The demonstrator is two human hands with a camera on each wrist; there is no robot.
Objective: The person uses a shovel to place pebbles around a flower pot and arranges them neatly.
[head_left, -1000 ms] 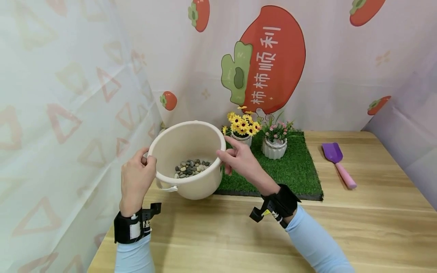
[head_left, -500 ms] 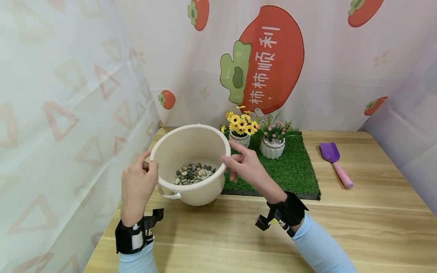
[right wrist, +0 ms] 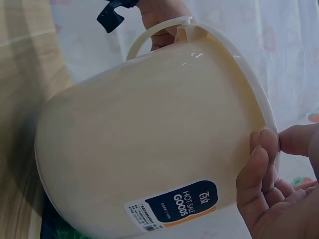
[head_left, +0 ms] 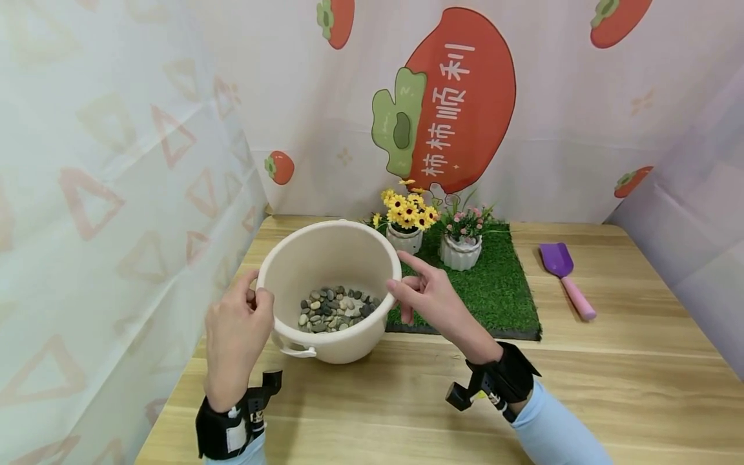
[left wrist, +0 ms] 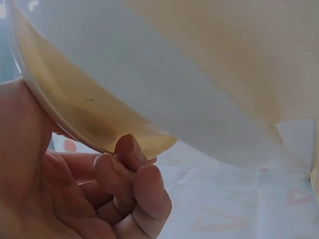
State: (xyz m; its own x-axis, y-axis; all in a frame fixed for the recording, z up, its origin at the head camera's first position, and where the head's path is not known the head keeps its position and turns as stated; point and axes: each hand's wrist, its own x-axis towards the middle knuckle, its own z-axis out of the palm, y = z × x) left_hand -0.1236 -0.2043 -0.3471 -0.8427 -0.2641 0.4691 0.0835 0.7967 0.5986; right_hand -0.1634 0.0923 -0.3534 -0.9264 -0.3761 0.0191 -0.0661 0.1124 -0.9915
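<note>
A cream plastic bucket [head_left: 343, 258] with several dark and pale pebbles [head_left: 335, 307] in its bottom is held a little above the wooden table [head_left: 407, 400]. My left hand [head_left: 237, 329] grips its left rim, thumb over the edge and fingers curled under it, as the left wrist view shows with the bucket [left wrist: 164, 84] filling the frame. My right hand [head_left: 427, 296] pinches the right rim, index finger raised. In the right wrist view the bucket [right wrist: 144, 144] shows a dark label, and its handle [right wrist: 149, 35] hangs down the far side.
A green turf mat [head_left: 494, 290] lies just right of the bucket with a pot of yellow flowers [head_left: 405, 223] and a pot of pink flowers [head_left: 462, 239]. A purple scoop with a pink handle [head_left: 566, 278] lies at the right. Printed curtains close the left, back and right.
Both hands have brought the bucket down and a little to the right, closer to the table. The pebbles have spread across its bottom. The grips are unchanged.
</note>
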